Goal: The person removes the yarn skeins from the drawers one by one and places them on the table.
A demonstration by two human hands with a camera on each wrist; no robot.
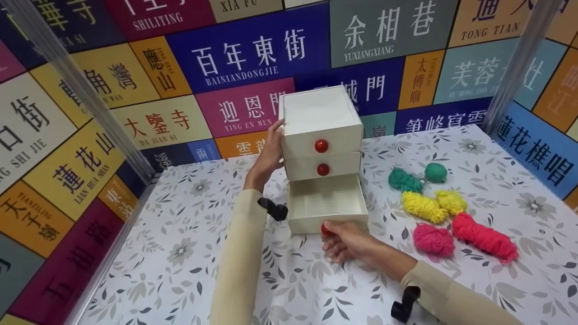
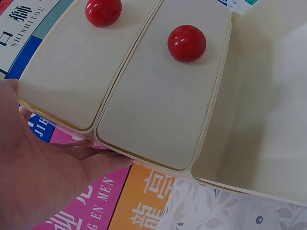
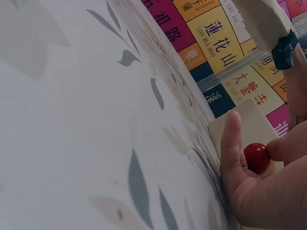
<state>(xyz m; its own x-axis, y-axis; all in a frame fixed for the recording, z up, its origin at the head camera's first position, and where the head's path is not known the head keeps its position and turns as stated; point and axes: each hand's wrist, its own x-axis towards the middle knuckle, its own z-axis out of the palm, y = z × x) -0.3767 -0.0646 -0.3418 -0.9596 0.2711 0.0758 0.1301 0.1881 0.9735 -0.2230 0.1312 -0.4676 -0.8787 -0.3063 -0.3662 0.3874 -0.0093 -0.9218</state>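
A small white cabinet (image 1: 320,110) with three stacked drawers stands on the table. Its top drawer (image 1: 298,143) and middle drawer (image 1: 300,168) are closed, while the bottom drawer (image 1: 328,198) is pulled out and nothing shows inside it. My left hand (image 1: 269,151) rests against the cabinet's left side, its fingers stretched along that wall in the left wrist view. With thumb and fingers, my right hand (image 1: 350,241) pinches the round red knob (image 3: 257,158) of the bottom drawer. Matching red knobs (image 2: 187,43) sit on the two upper drawers.
Right of the cabinet lie green yarn bundles (image 1: 405,180), yellow yarn bundles (image 1: 424,207), a pink yarn bundle (image 1: 433,240) and a long red-pink yarn bundle (image 1: 484,237). A leaf-patterned cloth (image 1: 180,271) covers the table. Behind rises a wall of colourful sign panels (image 1: 253,54).
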